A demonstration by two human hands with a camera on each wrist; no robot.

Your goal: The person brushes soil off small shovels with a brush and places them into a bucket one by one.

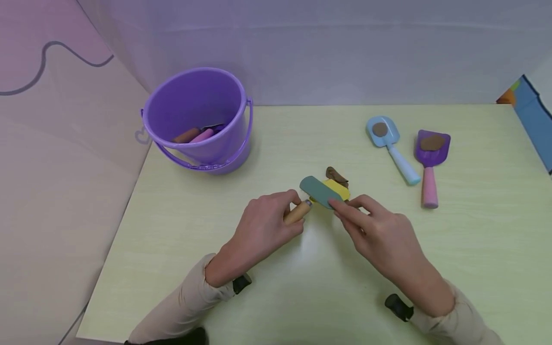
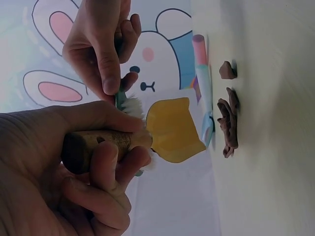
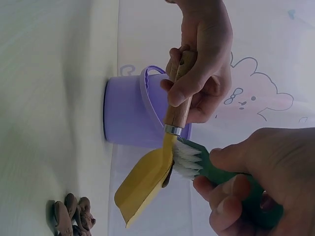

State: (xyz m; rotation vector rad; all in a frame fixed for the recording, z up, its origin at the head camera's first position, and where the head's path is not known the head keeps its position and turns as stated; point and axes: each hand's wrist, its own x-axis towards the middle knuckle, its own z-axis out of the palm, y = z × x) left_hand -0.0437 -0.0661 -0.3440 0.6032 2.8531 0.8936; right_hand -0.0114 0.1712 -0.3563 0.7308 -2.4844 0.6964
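Observation:
My left hand (image 1: 267, 218) grips the wooden handle (image 1: 297, 212) of a small shovel with a yellow blade (image 3: 142, 182), above the table. My right hand (image 1: 385, 235) pinches a green brush (image 1: 320, 190) between thumb and fingers. Its white bristles (image 3: 187, 160) lie against the shovel near the metal collar, as the right wrist view shows. A dark brown bit (image 3: 168, 176) shows between bristles and blade. Beyond the blade, brown clay-like lumps (image 2: 229, 123) lie on the table.
A purple bucket (image 1: 241, 158) with several items inside stands at the back left. Toward the right lie a light-blue toy shovel (image 1: 403, 165) and a purple one with a pink handle (image 1: 430, 187), each with a brown piece in its scoop. Behind the table (image 1: 276, 297) hangs a pale curtain (image 1: 345, 57).

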